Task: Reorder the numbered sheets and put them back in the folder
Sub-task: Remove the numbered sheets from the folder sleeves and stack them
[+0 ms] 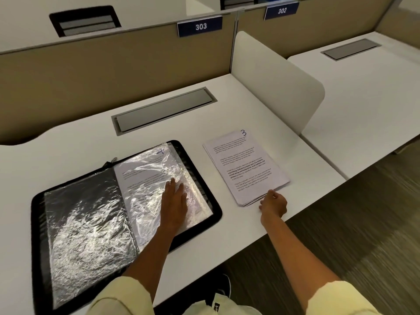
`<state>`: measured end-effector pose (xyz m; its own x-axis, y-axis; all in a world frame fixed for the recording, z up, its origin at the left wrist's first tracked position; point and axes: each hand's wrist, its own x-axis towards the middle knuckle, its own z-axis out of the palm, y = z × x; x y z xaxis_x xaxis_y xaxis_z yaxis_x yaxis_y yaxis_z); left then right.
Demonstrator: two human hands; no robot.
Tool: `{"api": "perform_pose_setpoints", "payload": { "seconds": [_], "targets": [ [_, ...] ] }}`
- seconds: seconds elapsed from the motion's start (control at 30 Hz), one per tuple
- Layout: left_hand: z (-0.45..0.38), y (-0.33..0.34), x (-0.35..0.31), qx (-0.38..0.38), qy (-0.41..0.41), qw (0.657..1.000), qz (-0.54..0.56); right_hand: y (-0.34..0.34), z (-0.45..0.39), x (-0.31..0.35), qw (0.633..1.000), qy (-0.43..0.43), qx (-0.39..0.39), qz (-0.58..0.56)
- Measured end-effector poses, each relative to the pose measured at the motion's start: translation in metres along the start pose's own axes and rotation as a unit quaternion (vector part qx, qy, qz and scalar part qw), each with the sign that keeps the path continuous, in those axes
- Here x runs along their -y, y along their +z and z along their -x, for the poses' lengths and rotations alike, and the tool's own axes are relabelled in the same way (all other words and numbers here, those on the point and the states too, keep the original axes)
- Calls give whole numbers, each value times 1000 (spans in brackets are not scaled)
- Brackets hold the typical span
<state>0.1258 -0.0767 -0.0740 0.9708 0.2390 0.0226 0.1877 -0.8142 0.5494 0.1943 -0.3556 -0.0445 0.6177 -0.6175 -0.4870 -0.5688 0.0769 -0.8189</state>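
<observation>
Crinkled plastic sleeves gleam in the open black folder (pixel 197 155) on the desk (pixel 284 123); left hand (pixel 175 201) lies flat on one, right hand (pixel 273 204) pinches the paper stack's (pixel 245 167) near corner, just right.

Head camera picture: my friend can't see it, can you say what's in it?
A person's left hand lies flat on a plastic sleeve in an open black folder on a white desk. Their right hand touches the near corner of a loose stack of sheets beside the folder, top sheet marked 3.
</observation>
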Motion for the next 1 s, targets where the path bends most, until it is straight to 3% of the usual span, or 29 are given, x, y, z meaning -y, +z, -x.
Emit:
{"api": "perform_pose_setpoints", "payload": {
  "seconds": [0.13, 0.3, 0.63, 1.0],
  "targets": [
    [5, -9, 10, -45, 18, 999, 17, 9, 19, -10, 1000, -3, 6, 22],
    [11, -37, 9, -88, -21, 992, 92, 24, 56, -20, 998, -48, 44, 4],
    [24, -101, 41, -169, -132, 945, 247, 63, 133, -50, 965, -201, 143, 86],
    [54, -158, 98, -234, -226, 883, 338, 86, 159, -78, 921, -274, 145, 236]
  ]
}}
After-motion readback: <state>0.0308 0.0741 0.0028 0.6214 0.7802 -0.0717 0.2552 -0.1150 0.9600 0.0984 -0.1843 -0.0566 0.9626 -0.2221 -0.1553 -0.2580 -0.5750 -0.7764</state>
